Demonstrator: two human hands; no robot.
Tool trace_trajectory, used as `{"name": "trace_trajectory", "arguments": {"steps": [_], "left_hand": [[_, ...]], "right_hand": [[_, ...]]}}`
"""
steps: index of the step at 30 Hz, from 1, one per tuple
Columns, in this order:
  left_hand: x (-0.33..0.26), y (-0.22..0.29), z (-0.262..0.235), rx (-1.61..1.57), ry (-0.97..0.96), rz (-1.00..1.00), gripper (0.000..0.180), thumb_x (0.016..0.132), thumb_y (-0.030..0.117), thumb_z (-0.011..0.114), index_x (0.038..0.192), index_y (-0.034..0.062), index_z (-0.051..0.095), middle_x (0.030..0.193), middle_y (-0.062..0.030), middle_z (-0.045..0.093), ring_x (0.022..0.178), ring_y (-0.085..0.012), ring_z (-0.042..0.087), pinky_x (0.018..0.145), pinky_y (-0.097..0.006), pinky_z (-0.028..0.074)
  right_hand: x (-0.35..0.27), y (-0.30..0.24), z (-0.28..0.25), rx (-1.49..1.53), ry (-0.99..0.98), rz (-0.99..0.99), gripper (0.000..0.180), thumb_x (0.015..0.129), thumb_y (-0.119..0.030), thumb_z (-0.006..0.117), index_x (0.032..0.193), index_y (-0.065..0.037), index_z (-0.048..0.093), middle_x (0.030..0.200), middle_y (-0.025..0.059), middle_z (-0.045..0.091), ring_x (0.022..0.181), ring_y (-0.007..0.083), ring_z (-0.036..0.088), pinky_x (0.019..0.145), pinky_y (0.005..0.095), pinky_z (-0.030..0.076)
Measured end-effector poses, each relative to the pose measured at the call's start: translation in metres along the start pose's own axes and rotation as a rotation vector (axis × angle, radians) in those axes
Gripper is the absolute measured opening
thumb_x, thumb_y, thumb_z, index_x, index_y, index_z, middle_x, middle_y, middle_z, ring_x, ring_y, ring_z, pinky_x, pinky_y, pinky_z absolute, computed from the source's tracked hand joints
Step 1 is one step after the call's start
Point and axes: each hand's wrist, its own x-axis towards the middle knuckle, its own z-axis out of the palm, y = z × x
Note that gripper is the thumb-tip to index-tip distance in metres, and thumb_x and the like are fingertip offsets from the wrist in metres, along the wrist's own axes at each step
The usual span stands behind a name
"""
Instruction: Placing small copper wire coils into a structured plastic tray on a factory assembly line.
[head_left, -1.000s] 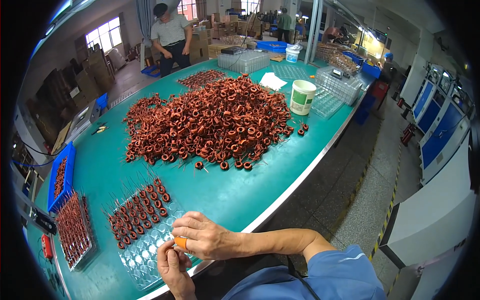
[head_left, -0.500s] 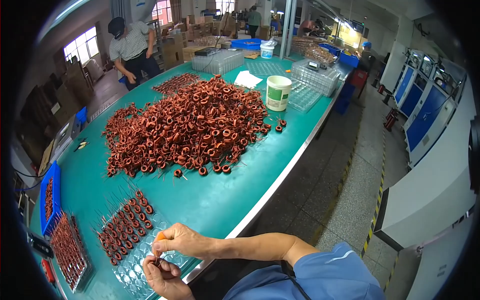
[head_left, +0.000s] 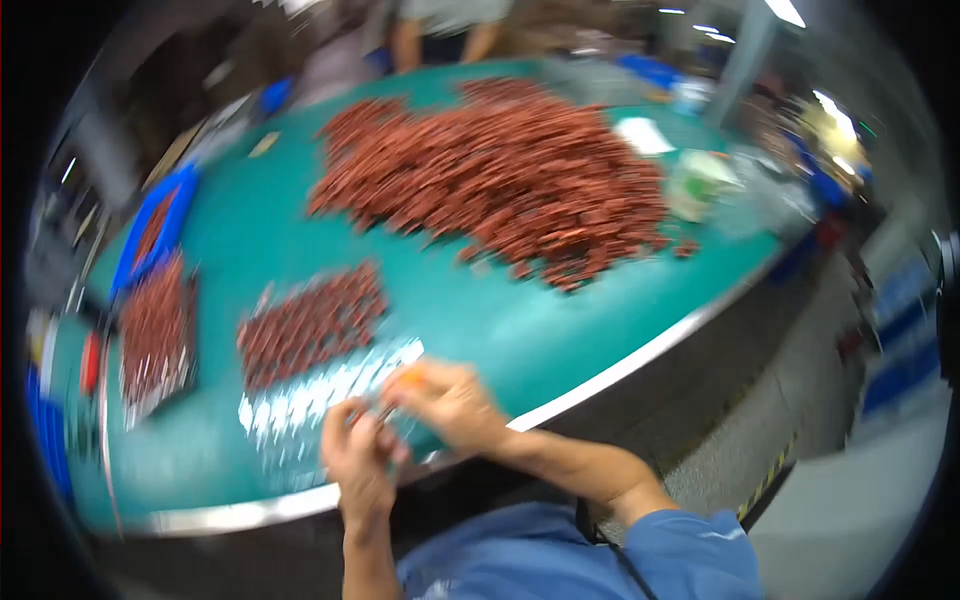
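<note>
My left hand (head_left: 362, 460) is closed, its fingertips around what appears to be a small dark red ring coil, smeared by motion. Close against it, my right hand (head_left: 455, 410) pinches a small orange thing (head_left: 412, 376) whose kind I cannot make out. Both hands are over the near edge of a clear plastic tray (head_left: 290, 412) with round pockets. Rows of red-brown ring coils (head_left: 315, 325) with wire legs fill its far part. Beyond lies a large heap of loose coils (head_left: 510, 180).
A second tray packed with coils (head_left: 158, 325) stands at the left, before a blue bin (head_left: 180, 215) of coils. A red-handled thing (head_left: 90, 362) lies beside them. Right of the heap is a white-and-green bucket (head_left: 693, 187). Across the green table (head_left: 560, 340) stands a person (head_left: 450, 20).
My view has swung left and blurred, so the table sits further right in it. My hands remain together near the tray, the right hand still at the left one's fingertips.
</note>
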Motion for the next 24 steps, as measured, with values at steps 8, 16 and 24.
{"name": "trace_trajectory", "arguments": {"steps": [8, 16, 24], "left_hand": [[-0.004, 0.000, -0.005, -0.137, -0.245, 0.068, 0.020, 0.097, 0.010, 0.045, 0.115, 0.0016, 0.050, 0.075, -0.0049, 0.049, 0.062, -0.0129, 0.051, 0.058, -0.025, 0.045], [-0.010, -0.004, -0.027, -0.038, -0.388, 0.115, 0.035, 0.096, 0.007, 0.046, 0.128, 0.0004, 0.036, 0.085, -0.0061, 0.051, 0.073, -0.0124, 0.053, 0.070, -0.027, 0.047], [-0.013, -0.007, -0.028, -0.028, -0.390, 0.107, 0.035, 0.095, 0.007, 0.047, 0.128, 0.0000, 0.037, 0.084, -0.0059, 0.052, 0.074, -0.0116, 0.054, 0.070, -0.025, 0.046]], "right_hand": [[-0.001, -0.001, -0.001, 0.010, -0.020, -0.103, 0.013, 0.090, -0.012, 0.060, 0.093, -0.001, 0.067, 0.100, 0.0058, 0.062, 0.089, 0.0132, 0.056, 0.079, 0.0259, 0.045], [-0.024, 0.006, -0.012, 0.031, -0.077, 0.039, 0.037, 0.082, -0.020, 0.073, 0.109, 0.002, 0.060, 0.095, 0.0082, 0.065, 0.084, 0.0137, 0.062, 0.075, 0.0256, 0.050], [-0.026, 0.005, 0.001, -0.123, -0.049, 0.176, 0.024, 0.088, -0.019, 0.064, 0.101, 0.002, 0.065, 0.085, 0.0074, 0.068, 0.072, 0.0106, 0.060, 0.063, 0.0218, 0.050]]}}
